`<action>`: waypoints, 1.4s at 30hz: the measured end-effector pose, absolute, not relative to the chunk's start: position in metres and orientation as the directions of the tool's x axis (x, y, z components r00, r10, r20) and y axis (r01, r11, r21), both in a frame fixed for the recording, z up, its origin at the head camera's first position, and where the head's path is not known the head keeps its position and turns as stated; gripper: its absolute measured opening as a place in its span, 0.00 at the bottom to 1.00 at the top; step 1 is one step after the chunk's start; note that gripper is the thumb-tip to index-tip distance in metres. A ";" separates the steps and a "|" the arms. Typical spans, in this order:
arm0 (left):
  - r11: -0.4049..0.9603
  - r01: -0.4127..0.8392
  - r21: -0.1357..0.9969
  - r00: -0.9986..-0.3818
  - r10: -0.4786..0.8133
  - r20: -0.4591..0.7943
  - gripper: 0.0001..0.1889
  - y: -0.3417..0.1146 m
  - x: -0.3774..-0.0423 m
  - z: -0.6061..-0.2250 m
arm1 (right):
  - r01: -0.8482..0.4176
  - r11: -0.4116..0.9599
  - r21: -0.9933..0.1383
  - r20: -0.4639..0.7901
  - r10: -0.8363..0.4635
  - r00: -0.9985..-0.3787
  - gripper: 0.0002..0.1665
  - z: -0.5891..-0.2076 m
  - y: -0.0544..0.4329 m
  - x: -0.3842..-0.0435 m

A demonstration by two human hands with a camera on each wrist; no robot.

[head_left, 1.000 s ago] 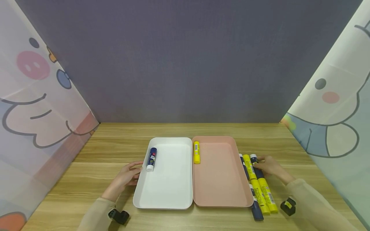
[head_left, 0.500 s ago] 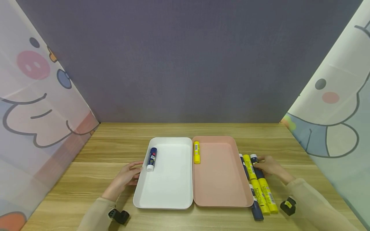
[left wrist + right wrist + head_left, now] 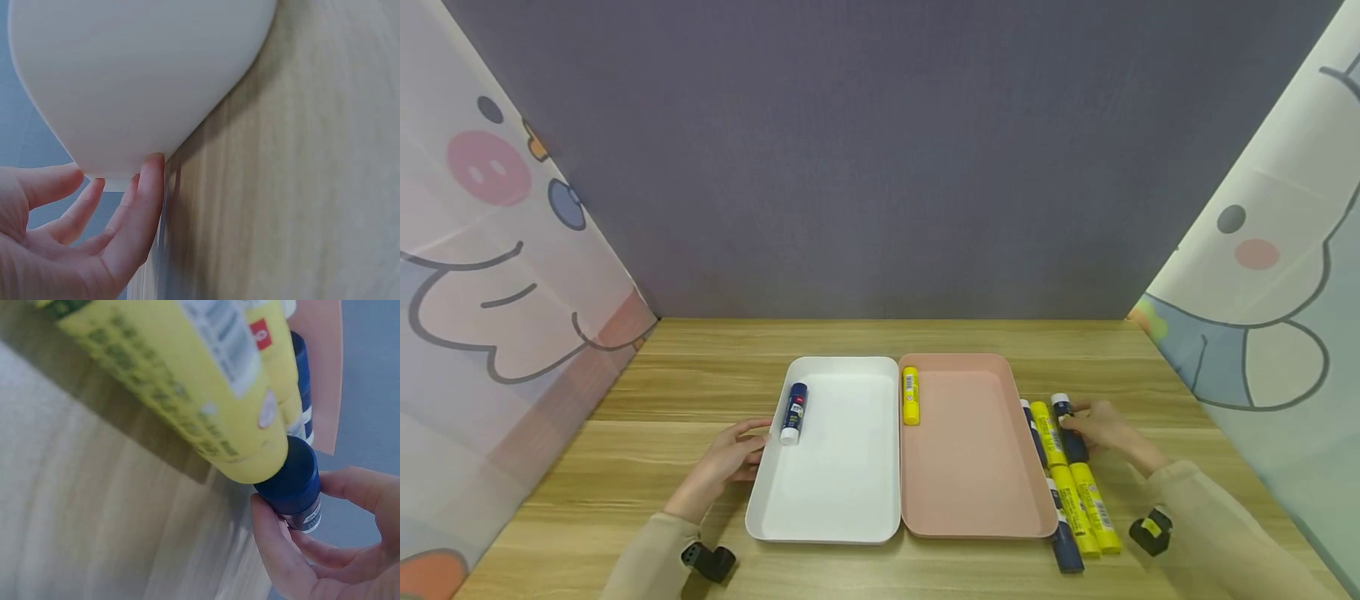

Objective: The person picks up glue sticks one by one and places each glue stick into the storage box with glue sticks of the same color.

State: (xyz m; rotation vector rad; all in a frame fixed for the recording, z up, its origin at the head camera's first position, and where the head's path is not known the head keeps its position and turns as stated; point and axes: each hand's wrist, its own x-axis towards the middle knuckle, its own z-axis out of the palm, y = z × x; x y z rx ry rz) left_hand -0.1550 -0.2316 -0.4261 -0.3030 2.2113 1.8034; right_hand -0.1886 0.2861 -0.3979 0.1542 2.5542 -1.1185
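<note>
My right hand (image 3: 1103,427) pinches a dark blue glue stick (image 3: 1069,429) with a white end, at the far end of a group of glue sticks. In the right wrist view, thumb and fingers lie on either side of that blue glue stick (image 3: 297,478), beside a yellow glue stick (image 3: 181,387). My left hand (image 3: 726,458) touches the left side of the white tray (image 3: 827,492) with extended fingers. The left wrist view has its fingertips against the white tray wall (image 3: 144,81). Inside the white tray lies another blue glue stick (image 3: 793,414).
A pink tray (image 3: 970,492) adjoins the white one and holds a yellow glue stick (image 3: 911,396). Along its right side lie several yellow and blue glue sticks, among them a near blue one (image 3: 1065,533). A grey panel (image 3: 880,167) stands behind the wooden table (image 3: 700,358).
The blue glue stick in my right hand has shifted slightly away and right, apart from the yellow one beside it. My left hand and both trays stay in place.
</note>
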 end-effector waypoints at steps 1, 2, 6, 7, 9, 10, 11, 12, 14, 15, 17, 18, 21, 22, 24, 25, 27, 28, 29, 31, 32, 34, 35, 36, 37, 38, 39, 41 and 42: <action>0.202 -0.328 0.923 -0.941 0.011 -0.337 0.23 -0.232 -0.155 -0.426 | 0.235 0.683 -0.692 -0.355 -0.038 -0.934 0.34 -0.396 0.286 -0.189; 0.202 -0.328 0.923 -0.942 0.011 -0.337 0.23 -0.232 -0.155 -0.426 | 0.234 0.682 -0.694 -0.353 -0.039 -0.935 0.34 -0.395 0.285 -0.189; 0.204 -0.322 0.924 -0.943 0.022 -0.333 0.23 -0.232 -0.155 -0.426 | 0.215 0.673 -0.708 -0.342 -0.060 -0.938 0.34 -0.389 0.284 -0.190; 0.205 -0.322 0.924 -0.943 0.022 -0.333 0.23 -0.232 -0.155 -0.426 | 0.215 0.671 -0.709 -0.342 -0.061 -0.938 0.34 -0.387 0.284 -0.191; 0.207 -0.322 0.924 -0.943 0.021 -0.333 0.23 -0.232 -0.155 -0.427 | 0.199 0.665 -0.720 -0.333 -0.080 -0.939 0.34 -0.384 0.283 -0.192; 0.207 -0.321 0.924 -0.943 0.021 -0.332 0.23 -0.232 -0.156 -0.427 | 0.193 0.662 -0.725 -0.331 -0.089 -0.940 0.34 -0.383 0.283 -0.193; 0.206 -0.321 0.924 -0.943 0.020 -0.332 0.23 -0.233 -0.156 -0.427 | 0.197 0.661 -0.724 -0.333 -0.085 -0.939 0.34 -0.382 0.283 -0.194; 0.206 -0.321 0.924 -0.943 0.021 -0.332 0.23 -0.233 -0.156 -0.427 | 0.202 0.658 -0.726 -0.336 -0.084 -0.938 0.34 -0.381 0.282 -0.195; 0.206 -0.320 0.925 -0.943 0.024 -0.332 0.23 -0.233 -0.156 -0.427 | 0.215 0.648 -0.731 -0.347 -0.082 -0.934 0.35 -0.378 0.281 -0.197; 0.205 -0.321 0.925 -0.943 0.026 -0.333 0.23 -0.233 -0.156 -0.427 | 0.222 0.644 -0.732 -0.351 -0.077 -0.933 0.36 -0.377 0.280 -0.197; 0.203 -0.323 0.924 -0.942 0.031 -0.335 0.24 -0.233 -0.156 -0.427 | 0.234 0.642 -0.730 -0.357 -0.065 -0.932 0.36 -0.374 0.277 -0.199; 0.204 -0.323 0.924 -0.941 0.033 -0.337 0.24 -0.234 -0.156 -0.427 | 0.234 0.640 -0.732 -0.356 -0.066 -0.932 0.37 -0.373 0.276 -0.199; 0.204 -0.327 0.923 -0.939 0.039 -0.341 0.24 -0.234 -0.157 -0.427 | 0.225 0.625 -0.747 -0.351 -0.084 -0.933 0.38 -0.372 0.273 -0.202; 0.204 -0.329 0.922 -0.938 0.039 -0.343 0.24 -0.234 -0.157 -0.427 | 0.221 0.622 -0.751 -0.349 -0.090 -0.933 0.39 -0.372 0.273 -0.204; 0.207 -0.332 0.920 -0.938 0.034 -0.346 0.24 -0.234 -0.157 -0.426 | 0.194 0.611 -0.768 -0.331 -0.120 -0.936 0.40 -0.373 0.273 -0.207; 0.210 -0.334 0.919 -0.937 0.031 -0.348 0.24 -0.234 -0.157 -0.426 | 0.185 0.608 -0.772 -0.325 -0.127 -0.937 0.40 -0.373 0.272 -0.208; 0.217 -0.334 0.917 -0.937 0.030 -0.348 0.24 -0.234 -0.157 -0.426 | 0.169 0.609 -0.775 -0.313 -0.137 -0.940 0.40 -0.370 0.268 -0.209; 0.216 -0.337 0.916 -0.937 0.025 -0.350 0.24 -0.233 -0.157 -0.426 | 0.164 0.611 -0.774 -0.309 -0.139 -0.941 0.39 -0.369 0.265 -0.210; 0.218 -0.338 0.915 -0.936 0.025 -0.351 0.24 -0.233 -0.157 -0.426 | 0.158 0.614 -0.773 -0.304 -0.140 -0.942 0.38 -0.367 0.262 -0.209; 0.218 -0.341 0.915 -0.935 0.025 -0.354 0.24 -0.233 -0.158 -0.425 | 0.173 0.619 -0.766 -0.315 -0.127 -0.940 0.36 -0.361 0.253 -0.208; 0.216 -0.342 0.915 -0.934 0.026 -0.355 0.24 -0.233 -0.158 -0.425 | 0.174 0.618 -0.766 -0.318 -0.130 -0.939 0.36 -0.359 0.250 -0.208; 0.213 -0.346 0.914 -0.933 0.025 -0.360 0.24 -0.234 -0.158 -0.425 | 0.178 0.626 -0.760 -0.324 -0.128 -0.937 0.35 -0.357 0.244 -0.209; 0.215 -0.343 0.915 -0.933 0.035 -0.358 0.25 -0.234 -0.158 -0.425 | 0.175 0.630 -0.757 -0.323 -0.128 -0.938 0.34 -0.356 0.241 -0.210; 0.212 -0.344 0.915 -0.933 0.033 -0.358 0.25 -0.234 -0.158 -0.425 | 0.169 0.631 -0.757 -0.321 -0.134 -0.937 0.34 -0.356 0.239 -0.211; 0.215 -0.342 0.915 -0.933 0.035 -0.357 0.25 -0.234 -0.158 -0.425 | 0.163 0.635 -0.755 -0.318 -0.138 -0.938 0.34 -0.356 0.236 -0.212; 0.213 -0.342 0.915 -0.934 0.034 -0.357 0.25 -0.234 -0.158 -0.425 | 0.155 0.640 -0.752 -0.316 -0.144 -0.938 0.33 -0.356 0.234 -0.213; 0.215 -0.340 0.915 -0.934 0.037 -0.356 0.25 -0.235 -0.158 -0.425 | 0.148 0.643 -0.752 -0.314 -0.151 -0.937 0.33 -0.356 0.231 -0.214; 0.214 -0.341 0.915 -0.934 0.034 -0.356 0.25 -0.235 -0.158 -0.425 | 0.137 0.641 -0.755 -0.313 -0.168 -0.935 0.33 -0.355 0.226 -0.216; 0.210 -0.346 0.914 -0.933 0.025 -0.359 0.25 -0.234 -0.158 -0.424 | 0.135 0.641 -0.756 -0.313 -0.173 -0.934 0.33 -0.354 0.224 -0.217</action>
